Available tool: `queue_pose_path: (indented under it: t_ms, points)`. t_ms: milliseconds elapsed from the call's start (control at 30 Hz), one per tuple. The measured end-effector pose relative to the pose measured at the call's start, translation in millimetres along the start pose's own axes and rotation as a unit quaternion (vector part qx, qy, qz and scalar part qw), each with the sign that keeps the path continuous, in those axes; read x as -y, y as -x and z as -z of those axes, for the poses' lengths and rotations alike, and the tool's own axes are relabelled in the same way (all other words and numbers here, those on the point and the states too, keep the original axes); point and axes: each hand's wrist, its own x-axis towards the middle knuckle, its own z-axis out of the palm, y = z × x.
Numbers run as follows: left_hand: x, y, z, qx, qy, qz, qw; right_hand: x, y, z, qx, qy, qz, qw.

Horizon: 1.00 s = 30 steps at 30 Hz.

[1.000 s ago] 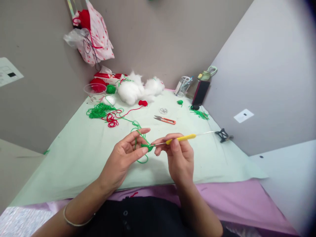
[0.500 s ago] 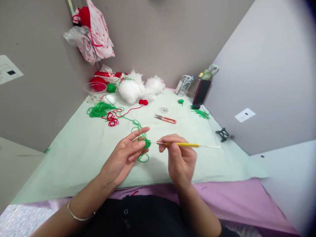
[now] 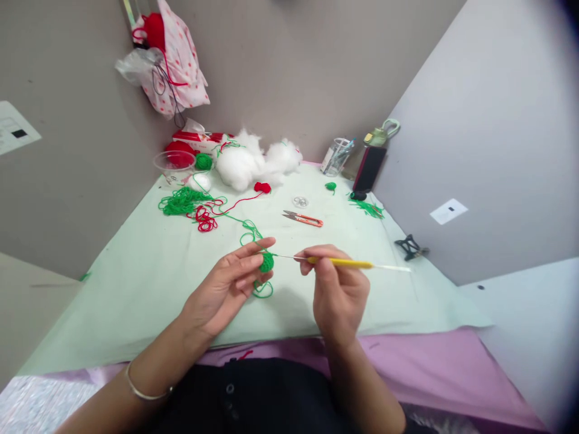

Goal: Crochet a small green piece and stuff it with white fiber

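A small round green crochet piece (image 3: 267, 261) is pinched between the thumb and fingers of my left hand (image 3: 226, 283). Green yarn (image 3: 249, 228) runs from the fingers back across the table, and a loop of it hangs below the piece. My right hand (image 3: 339, 289) holds a yellow-handled crochet hook (image 3: 348, 263) like a pen. The hook's thin metal shaft points left, its tip at the upper right edge of the green piece.
Orange snips (image 3: 304, 219) lie beyond my hands, near a small clear dish (image 3: 300, 202). Tangled green yarn (image 3: 181, 202), red yarn (image 3: 206, 217) and white stuffing (image 3: 239, 166) sit back left. A phone (image 3: 370, 169) leans at back right, before a black stand (image 3: 411, 247).
My right hand and the hook have moved slightly right, away from my left hand. The green piece has turned a little and shows more of its face.
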Motion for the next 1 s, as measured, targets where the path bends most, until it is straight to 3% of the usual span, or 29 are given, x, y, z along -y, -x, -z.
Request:
queue_pose_path:
  t_ms: [100, 267, 433, 600, 667, 733, 800, 867, 933, 1000]
  points:
    - [-0.8, 2.7, -0.3, 0.0, -0.053, -0.039, 0.998, 0.9, -3.0, -2.2, 0.017, -0.091, -0.093, 0.991]
    - [4.6, 5.2, 1.6, -0.009, -0.171, -0.102, 0.98, -1.8, -1.4, -5.1, 0.033, -0.096, -0.136, 0.986]
    - [3.8, 6.1, 4.9, -0.019, -0.204, -0.125, 0.971, -2.3, -5.3, -2.0, 0.039, -0.15, -0.166, 0.974]
    - [2.5, 8.8, 3.5, -0.042, -0.245, -0.16, 0.955, 4.3, -2.5, 0.5, 0.05, -0.039, -0.075, 0.995]
    - [4.2, 10.2, 1.6, -0.064, -0.281, -0.189, 0.939, 5.1, 1.5, -0.4, 0.067, 0.052, 0.006, 0.996]
    - [7.0, 11.1, -0.8, -0.084, -0.295, -0.208, 0.929, 2.6, 6.1, -3.0, 0.092, 0.14, 0.115, 0.979]
    - [9.8, 10.7, -2.9, -0.081, -0.251, -0.193, 0.945, -2.3, 10.1, -6.1, 0.092, 0.218, 0.221, 0.946]
    - [10.6, 9.0, -3.4, -0.048, -0.163, -0.121, 0.978, -6.2, 12.3, -7.7, 0.07, 0.265, 0.271, 0.923]
    - [8.7, 6.7, -2.2, -0.015, -0.075, -0.035, 0.996, -6.8, 11.7, -6.7, 0.055, 0.239, 0.232, 0.941]
    - [4.9, 5.4, -0.5, -0.004, -0.032, 0.002, 0.999, -4.3, 8.4, -4.3, 0.032, 0.138, 0.128, 0.982]
